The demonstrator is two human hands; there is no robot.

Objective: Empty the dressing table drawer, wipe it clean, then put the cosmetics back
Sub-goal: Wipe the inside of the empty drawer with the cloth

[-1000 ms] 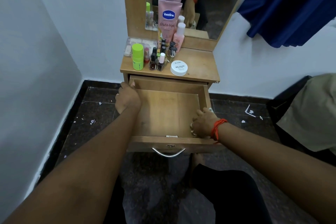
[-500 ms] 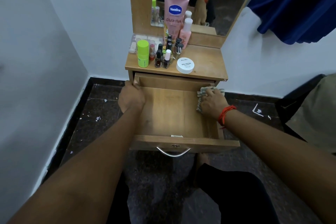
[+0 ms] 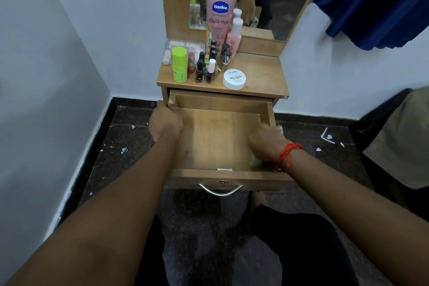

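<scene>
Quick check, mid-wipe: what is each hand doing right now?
Left hand: closed on the left wall of the drawer.
Right hand: closed on a pale cloth, pressed down inside the drawer by its right wall.

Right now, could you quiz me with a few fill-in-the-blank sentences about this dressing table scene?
1. The open drawer holds no ____.
2. The left hand grips the drawer's ____ wall.
3. The round white tub on the tabletop reads "NAIL ____".
4. The right hand presses a ____ inside the drawer.

Missing words: cosmetics; left; POLISH; cloth
</scene>
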